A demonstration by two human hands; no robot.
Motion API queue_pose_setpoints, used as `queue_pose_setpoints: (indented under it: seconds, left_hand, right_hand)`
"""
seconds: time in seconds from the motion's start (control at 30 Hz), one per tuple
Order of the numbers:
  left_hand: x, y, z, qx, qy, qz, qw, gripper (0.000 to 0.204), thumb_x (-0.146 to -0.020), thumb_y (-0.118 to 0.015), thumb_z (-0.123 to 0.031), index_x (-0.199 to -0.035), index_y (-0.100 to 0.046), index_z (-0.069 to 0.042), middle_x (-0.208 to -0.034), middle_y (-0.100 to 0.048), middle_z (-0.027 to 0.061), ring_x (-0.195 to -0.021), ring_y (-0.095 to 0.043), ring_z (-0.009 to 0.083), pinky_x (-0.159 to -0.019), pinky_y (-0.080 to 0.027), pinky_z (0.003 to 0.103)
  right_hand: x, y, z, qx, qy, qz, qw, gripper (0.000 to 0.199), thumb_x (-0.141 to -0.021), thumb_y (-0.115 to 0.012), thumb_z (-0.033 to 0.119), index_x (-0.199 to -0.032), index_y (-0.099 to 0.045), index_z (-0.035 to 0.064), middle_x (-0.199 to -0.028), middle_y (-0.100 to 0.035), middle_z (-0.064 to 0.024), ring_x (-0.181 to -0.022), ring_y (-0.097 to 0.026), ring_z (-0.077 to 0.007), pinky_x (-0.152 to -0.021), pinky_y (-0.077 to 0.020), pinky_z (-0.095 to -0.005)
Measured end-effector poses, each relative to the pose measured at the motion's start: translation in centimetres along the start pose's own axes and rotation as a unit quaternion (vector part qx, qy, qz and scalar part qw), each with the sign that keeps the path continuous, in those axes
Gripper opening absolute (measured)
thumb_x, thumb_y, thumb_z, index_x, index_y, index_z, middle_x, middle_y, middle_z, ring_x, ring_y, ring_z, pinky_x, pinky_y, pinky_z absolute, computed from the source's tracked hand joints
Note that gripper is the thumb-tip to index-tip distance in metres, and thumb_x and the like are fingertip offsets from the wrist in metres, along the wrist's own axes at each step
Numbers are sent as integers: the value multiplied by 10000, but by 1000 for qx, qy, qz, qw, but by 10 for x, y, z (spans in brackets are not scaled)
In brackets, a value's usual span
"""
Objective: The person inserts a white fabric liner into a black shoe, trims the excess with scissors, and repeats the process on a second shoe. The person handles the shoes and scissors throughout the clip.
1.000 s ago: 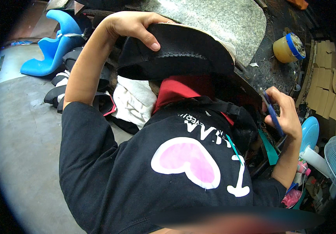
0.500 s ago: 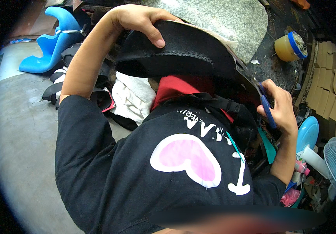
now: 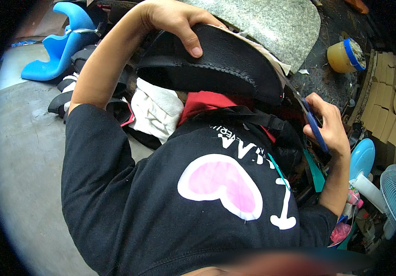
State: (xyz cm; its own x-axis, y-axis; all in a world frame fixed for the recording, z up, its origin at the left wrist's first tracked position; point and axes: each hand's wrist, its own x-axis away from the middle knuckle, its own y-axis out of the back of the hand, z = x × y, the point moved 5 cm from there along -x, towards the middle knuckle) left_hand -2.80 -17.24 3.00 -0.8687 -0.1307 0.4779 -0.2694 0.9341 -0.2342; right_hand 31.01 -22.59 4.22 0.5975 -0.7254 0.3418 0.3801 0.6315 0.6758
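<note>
My left hand [image 3: 175, 20] holds a black padded leather-like piece [image 3: 225, 57] by its far edge, thumb on top and fingers hidden behind it. The piece is curved, with a stitched seam across it and a pale lining [image 3: 271, 57] showing along the far rim. My right hand [image 3: 330, 122] is closed round blue-handled scissors [image 3: 317, 131]. Their blades point up and left, at the right end of the black piece. Whether the blades are apart or touching the material is hard to make out. Red fabric [image 3: 209, 105] lies beneath the piece, over my lap.
Beyond the piece is a grey speckled slab [image 3: 294, 27]. A yellowish tub with a blue rim [image 3: 345, 56] stands to its right. At left are a blue moulded plastic seat [image 3: 53, 55] and white cloth [image 3: 154, 110]. Flattened cardboard [image 3: 382, 92] and a fan [image 3: 393, 191] are at right.
My left hand and the black piece have shifted slightly to the right. More ragged pale lining shows along its far rim. The scissors remain at its right end, almost in the same place.
</note>
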Motion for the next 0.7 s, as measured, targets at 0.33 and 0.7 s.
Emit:
queue_pose_setpoints:
  seconds: [0.33, 0.7]
  left_hand:
    - [4, -4, -5, 0, -37, -39, 999, 833, -808, -756, -7, -1510, -308, 25, -1357, -555, 118, -1162, -531, 152, -991, -441, 276]
    - [-8, -5, -2, -25, -48, 8, 999, 809, -819, -755, -32, -1510, -335, -2, -1384, -534, 122, -1174, -519, 157, -1008, -427, 281]
  right_hand:
    - [-5, -14, -13, -86, 18, 9, 996, 712, -659, -681, 660, -893, -534, 5, -717, -498, -37, -656, -494, -136, -599, -380, -280]
    - [-7, -7, 11, -7, -10, 2, 1000, 655, -615, -750, 553, -973, -592, 28, -739, -546, -129, -684, -584, -257, -690, -460, -350]
